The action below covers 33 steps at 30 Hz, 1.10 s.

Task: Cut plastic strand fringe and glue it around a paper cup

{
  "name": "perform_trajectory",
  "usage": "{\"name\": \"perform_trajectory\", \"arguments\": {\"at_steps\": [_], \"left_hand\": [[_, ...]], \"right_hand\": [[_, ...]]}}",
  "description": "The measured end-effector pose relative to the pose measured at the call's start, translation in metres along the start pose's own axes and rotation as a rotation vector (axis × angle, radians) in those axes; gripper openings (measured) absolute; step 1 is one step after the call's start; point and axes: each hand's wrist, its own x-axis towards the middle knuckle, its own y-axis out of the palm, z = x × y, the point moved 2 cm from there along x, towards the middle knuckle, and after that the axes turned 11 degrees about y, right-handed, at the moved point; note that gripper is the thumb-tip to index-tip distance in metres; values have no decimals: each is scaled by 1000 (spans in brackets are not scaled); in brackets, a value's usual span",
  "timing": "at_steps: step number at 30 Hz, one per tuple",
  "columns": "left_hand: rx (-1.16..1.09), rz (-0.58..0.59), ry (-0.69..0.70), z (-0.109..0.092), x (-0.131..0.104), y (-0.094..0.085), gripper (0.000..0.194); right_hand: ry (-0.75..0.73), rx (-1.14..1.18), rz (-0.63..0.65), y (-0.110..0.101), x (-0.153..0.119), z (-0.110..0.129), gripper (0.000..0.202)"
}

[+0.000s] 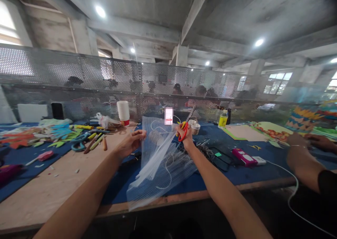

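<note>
A sheer white pleated fabric [155,158] hangs in front of me, its lower end draped over the table's front edge. Pinched at its upper left edge are the fingers of my left hand [133,142]. My right hand [187,140] grips red-handled scissors [183,131], blades pointing up and away. The gathered upper right of the fabric meets that hand's fingertips, which seem to hold it too. A thin white cord [168,172] loops down over the fabric. Behind the right hand stands a small white tub [195,127].
Left lie a wooden board [65,186], blue-handled scissors [79,140], several tools and coloured cut-outs. White cups [123,111] stand behind. Right are a yellow-labelled bottle [223,118], a magenta box [243,157], a white cable [293,196] and another person's arm [302,158]. A perforated screen [155,77] backs the table.
</note>
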Motion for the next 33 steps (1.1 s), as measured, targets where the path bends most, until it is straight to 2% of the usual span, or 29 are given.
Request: {"name": "perform_trajectory", "arguments": {"at_steps": [5, 12, 18, 22, 33], "left_hand": [[-34, -72, -7, 2, 2, -1, 23], [-50, -56, 24, 2, 4, -5, 27], [-81, -95, 25, -2, 2, -3, 23], [-98, -82, 35, -3, 2, -3, 22], [-126, -69, 51, 3, 7, -14, 16]], "right_hand": [[8, -8, -14, 0, 2, -2, 33], [11, -32, -24, 0, 2, -2, 34], [10, -28, -32, 0, 3, -3, 34], [12, -10, -22, -1, 5, -6, 35], [11, 1, -20, 0, 4, -5, 32]]}}
